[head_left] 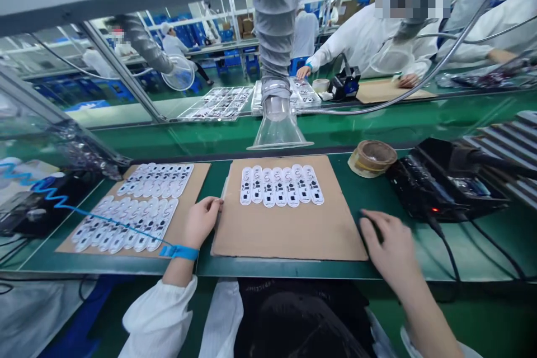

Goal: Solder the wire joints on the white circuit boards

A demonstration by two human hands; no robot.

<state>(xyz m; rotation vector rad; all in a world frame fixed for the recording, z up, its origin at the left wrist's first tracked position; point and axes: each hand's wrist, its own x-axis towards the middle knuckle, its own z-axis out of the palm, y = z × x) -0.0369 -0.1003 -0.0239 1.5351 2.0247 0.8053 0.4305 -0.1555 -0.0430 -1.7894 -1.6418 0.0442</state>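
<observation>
A cardboard sheet [289, 235] lies in front of me on the green bench, with a row of several white oblong circuit boards [278, 186] across its upper part. My left hand [204, 219], wearing a blue wrist strap [179, 251], is closed with its fingertips at the sheet's left edge. Beside the sheet's right edge rests my right hand [390, 243], its thumb and fingers apart and some fingertips hidden. Left of my left hand, a second cardboard sheet [195, 179] carries two rows of similar boards [126, 224].
A transparent extraction hood [280, 126] hangs above the bench. A tape roll [372, 158] and a black device [444, 184] with a red light and cables stand right. The blue coiled cord [54, 198] crosses the left boards. Across the bench, a co-worker's hand [304, 71] touches a tray.
</observation>
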